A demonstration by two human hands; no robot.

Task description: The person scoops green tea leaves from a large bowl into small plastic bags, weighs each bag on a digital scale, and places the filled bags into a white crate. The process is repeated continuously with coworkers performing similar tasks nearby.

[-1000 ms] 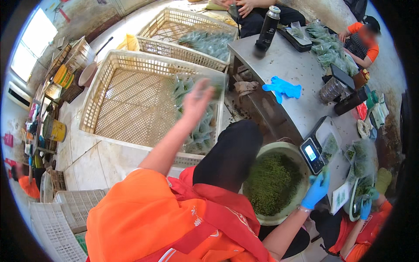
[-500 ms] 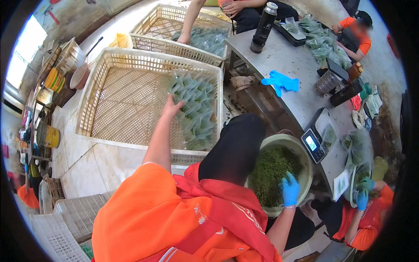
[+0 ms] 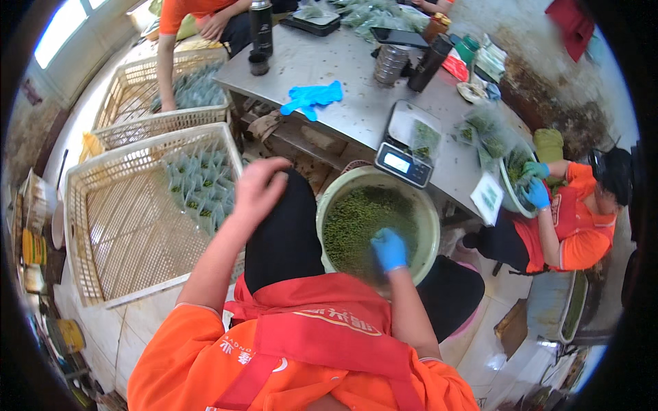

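Observation:
My bare left hand (image 3: 259,190) is in the air above my dark-trousered knee, beside the crate. Its fingers are loosely stretched, with nothing in them. My right hand (image 3: 390,249), in a blue glove, is over the small green berries (image 3: 356,222), which look like green peppercorns, in a pale green tub (image 3: 430,240) between my knees. Motion blurs the glove, and whether its fingers hold any berries is not clear. Clear bags of green berries (image 3: 200,179) lie in rows at the right side of a cream plastic crate (image 3: 79,233).
A digital scale (image 3: 403,163) with a filled bag on its pan stands at the metal table's (image 3: 329,75) edge. Blue gloves (image 3: 310,98) and a black flask (image 3: 261,31) are on the table. One co-worker reaches into a second crate (image 3: 116,109); another handles a tub (image 3: 510,185) at right.
My left hand has left the bags in the crate and come back over my knee. My head view has swung to the right. My right hand is still at the tub.

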